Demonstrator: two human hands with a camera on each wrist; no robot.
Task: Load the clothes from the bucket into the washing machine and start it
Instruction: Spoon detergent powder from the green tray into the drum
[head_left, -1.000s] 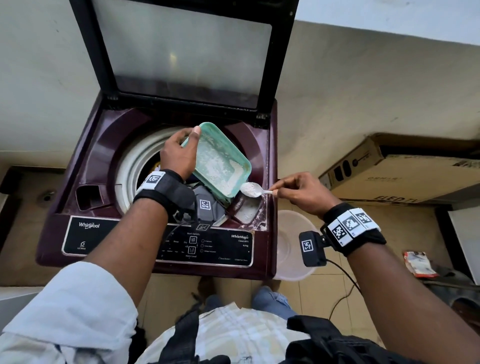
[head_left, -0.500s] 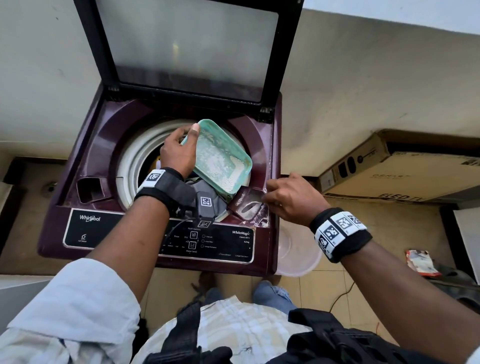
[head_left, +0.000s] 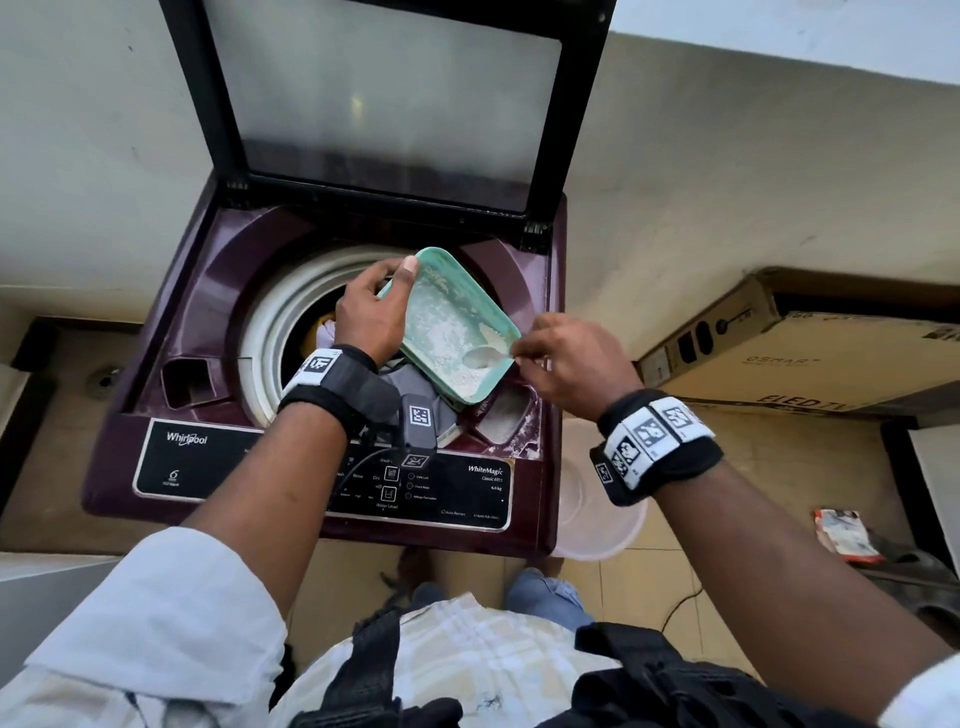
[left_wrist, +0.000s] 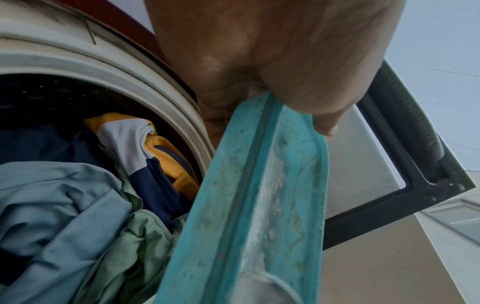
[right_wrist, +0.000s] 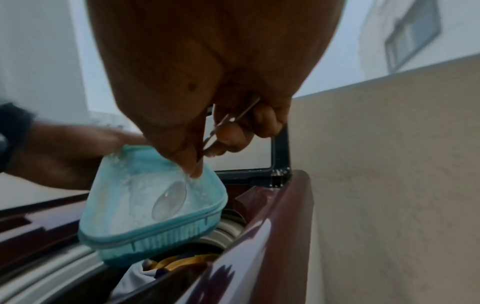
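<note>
From the head view, the left hand (head_left: 370, 318) grips a tilted green plastic tub (head_left: 457, 332) of white powder over the maroon top-loading washing machine (head_left: 171, 332) (lid up); the right hand (head_left: 574, 364) pinches a metal spoon (head_left: 485, 356) dipped in it. The left wrist view shows clothes (left_wrist: 85, 197) inside the drum. The right wrist view shows fingers (right_wrist: 228, 135) curled round the spoon handle.

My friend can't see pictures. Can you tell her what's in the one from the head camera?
Seen from above, the left hand holds a tilted green tub of white powder over an open washing machine, while the right hand dips a spoon into it. Clothes lie in the drum.
</note>
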